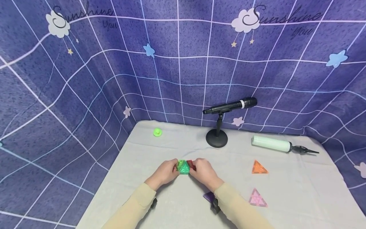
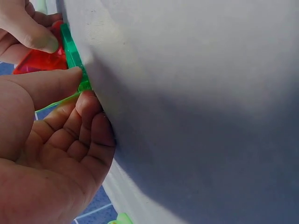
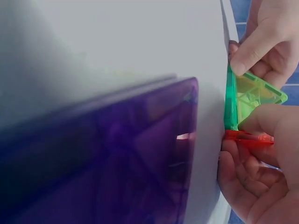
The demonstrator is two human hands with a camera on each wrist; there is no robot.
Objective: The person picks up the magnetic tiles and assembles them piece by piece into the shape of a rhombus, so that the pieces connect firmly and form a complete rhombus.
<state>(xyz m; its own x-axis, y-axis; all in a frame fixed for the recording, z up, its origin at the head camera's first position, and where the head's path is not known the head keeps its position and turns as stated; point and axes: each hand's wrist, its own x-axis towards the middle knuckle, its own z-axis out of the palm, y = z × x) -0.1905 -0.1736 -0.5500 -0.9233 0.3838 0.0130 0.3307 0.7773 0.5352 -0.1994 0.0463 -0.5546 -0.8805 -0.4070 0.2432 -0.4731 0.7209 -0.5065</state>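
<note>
Low over the table's middle, a teal-green triangular magnetic tile point(image 1: 184, 168) meets a yellow-green triangular tile point(image 3: 261, 91) and a red triangular tile point(image 2: 44, 63). My left hand point(image 1: 166, 172) pinches the yellow-green tile where it meets the teal one, thumb on the near side. From the other side, my right hand point(image 1: 205, 171) pinches the red tile between thumb and curled fingers. The yellow-green and red tiles stand tilted up from the teal tile's edges. Fingers partly cover the joins. Near my right wrist lies a purple tile point(image 1: 209, 196), large in the right wrist view point(image 3: 117, 158).
To the right lie an orange triangular tile point(image 1: 258, 167) and a pink triangular tile point(image 1: 257, 198). Behind are a black microphone on a stand point(image 1: 218, 136), a pale green hand pump point(image 1: 271, 143) and a small green duck toy point(image 1: 157, 132). A purple grid curtain point(image 1: 160, 70) borders the white-covered table point(image 1: 125, 197).
</note>
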